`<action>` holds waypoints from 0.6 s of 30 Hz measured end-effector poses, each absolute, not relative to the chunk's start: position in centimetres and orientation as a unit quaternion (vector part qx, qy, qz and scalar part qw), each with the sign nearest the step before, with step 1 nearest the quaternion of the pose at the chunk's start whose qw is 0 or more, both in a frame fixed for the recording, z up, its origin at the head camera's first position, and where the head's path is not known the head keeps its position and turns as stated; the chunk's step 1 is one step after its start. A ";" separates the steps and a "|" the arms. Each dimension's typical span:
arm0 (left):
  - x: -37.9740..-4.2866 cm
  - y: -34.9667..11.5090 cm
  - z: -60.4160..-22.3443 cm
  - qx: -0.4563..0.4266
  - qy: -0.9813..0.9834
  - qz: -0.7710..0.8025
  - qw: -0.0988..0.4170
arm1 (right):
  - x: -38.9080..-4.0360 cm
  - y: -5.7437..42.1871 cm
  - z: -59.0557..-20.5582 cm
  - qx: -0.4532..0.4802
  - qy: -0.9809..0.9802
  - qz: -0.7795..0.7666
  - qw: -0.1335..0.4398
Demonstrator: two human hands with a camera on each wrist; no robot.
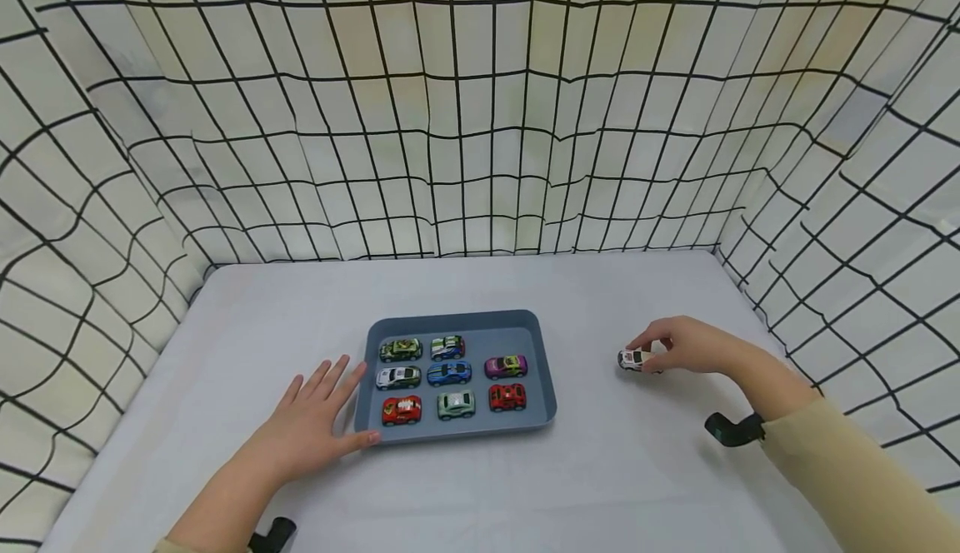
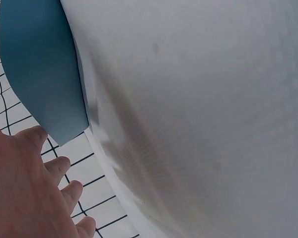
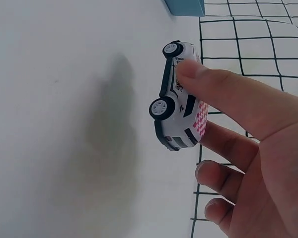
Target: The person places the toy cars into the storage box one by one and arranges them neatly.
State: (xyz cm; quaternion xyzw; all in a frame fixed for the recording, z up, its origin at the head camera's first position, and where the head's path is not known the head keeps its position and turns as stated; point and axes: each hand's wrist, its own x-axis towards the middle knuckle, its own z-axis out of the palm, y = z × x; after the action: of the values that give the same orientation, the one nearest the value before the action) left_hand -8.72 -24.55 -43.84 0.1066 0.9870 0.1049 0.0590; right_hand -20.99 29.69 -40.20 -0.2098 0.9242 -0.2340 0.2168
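Observation:
Between thumb and fingers, my right hand [image 1: 686, 345] pinches a white toy car [image 1: 634, 360], to the right of the tray. In the right wrist view the toy car [image 3: 181, 101] shows black wheels and a pink checked pattern, its side facing the camera. My left hand [image 1: 318, 420] has its fingers spread at the left side of a blue-grey tray [image 1: 480, 430], its thumb at the front left corner. Inside the tray several toy cars stand in rows, among them a purple car [image 1: 506, 366], a blue car [image 1: 449, 372] and a mint-green car [image 1: 456, 404].
A white cloth [image 1: 600, 486] covers the table under the tray. White walls with a black grid [image 1: 491, 132] rise behind the table and along both sides. Black wrist devices [image 1: 733, 430] sit at the sleeve ends.

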 end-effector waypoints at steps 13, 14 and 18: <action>-8.6 -24.5 -43.7 0.109 0.986 0.109 0.060 | -22.7 25.7 -40.1 -0.240 0.917 -0.242 0.208; -8.6 -24.5 -43.6 0.109 0.986 0.109 0.061 | -22.8 25.3 -40.1 -0.243 0.916 -0.244 0.207; -8.6 -24.5 -43.6 0.106 0.986 0.109 0.063 | -23.6 23.2 -40.1 -0.257 0.913 -0.247 0.200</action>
State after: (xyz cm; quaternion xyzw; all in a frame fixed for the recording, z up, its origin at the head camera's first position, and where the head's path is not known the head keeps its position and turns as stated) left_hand -8.62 -24.52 -43.64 0.1064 0.9863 0.1095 0.0632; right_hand -23.56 23.17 -40.10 -0.2567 0.9128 -0.2469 0.1997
